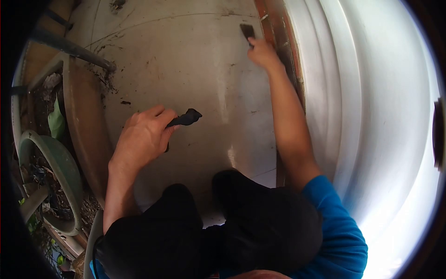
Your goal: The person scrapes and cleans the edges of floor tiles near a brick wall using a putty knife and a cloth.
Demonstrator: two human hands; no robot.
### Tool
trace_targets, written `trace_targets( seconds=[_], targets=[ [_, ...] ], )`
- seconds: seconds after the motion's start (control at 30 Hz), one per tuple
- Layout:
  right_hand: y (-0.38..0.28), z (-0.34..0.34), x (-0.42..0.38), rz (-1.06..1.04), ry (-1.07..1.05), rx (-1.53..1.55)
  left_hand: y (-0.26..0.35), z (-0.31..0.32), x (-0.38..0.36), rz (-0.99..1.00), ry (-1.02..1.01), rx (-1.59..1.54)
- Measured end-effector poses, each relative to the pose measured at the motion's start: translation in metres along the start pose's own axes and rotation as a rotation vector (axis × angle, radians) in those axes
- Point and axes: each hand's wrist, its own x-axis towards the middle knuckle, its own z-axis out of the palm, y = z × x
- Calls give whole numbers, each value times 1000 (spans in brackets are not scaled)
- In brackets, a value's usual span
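My right hand (264, 53) reaches far forward, closed around the handle of a small flat brush (247, 31). The brush's dark end points away from me over the tiled floor, close to the reddish brick edging. Nearer to me on the left, my left hand (148, 132) is closed on a black object (186, 118), whose lumpy end sticks out to the right between thumb and fingers. What that object is, I cannot make out. The light floor (195, 69) beneath both hands carries dark specks and smudges, densest near the planter.
At the left stand a long brown planter (83, 116) with soil and leaves, a round green pot (62, 172) and a metal pole (74, 48). Brick edging (283, 42) and a pale curved wall (367, 83) run along the right. My knees are at the bottom.
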Motion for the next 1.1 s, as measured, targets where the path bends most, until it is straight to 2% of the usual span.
trace_targets(
  seconds=[0.03,0.1,0.17,0.2,0.4,0.53,0.6,0.67,0.73,0.8,0.87,0.93,0.97,1.03,1.1],
  targets=[
    [2,-4,24,-26,20,16,-1,-1,-1,0,2,2],
    [-18,-30,43,243,-196,200,-3,-4,-1,10,19,10],
    [-15,-35,59,164,-187,120,-5,-6,-3,27,59,3],
    [4,-20,68,-39,-74,-59,-4,-6,-3,39,82,-2],
    [-7,-4,-49,77,-33,66,-3,-1,-4,28,44,5],
    [-28,-26,-111,45,-19,94,2,2,-4,27,25,44],
    [-70,-78,-131,-60,173,355,2,5,-4,27,12,48],
    [-112,-146,-136,-291,523,600,2,8,-2,30,-5,37],
    [-132,-242,-150,-370,947,716,1,7,-4,21,-20,40],
    [-127,-322,-168,-366,1314,723,2,4,-5,9,-16,41],
    [-114,-348,-170,-401,1476,421,0,3,-5,2,-3,31],
    [-127,-313,-165,-485,1354,188,0,2,-5,0,-2,33],
    [-142,-293,-159,-545,1233,186,0,2,-5,-4,-4,36],
    [-192,-236,-138,-631,815,283,0,2,-6,-9,-10,44],
    [-195,-175,-111,-546,475,212,0,3,-5,-3,-19,54]
  ],
)
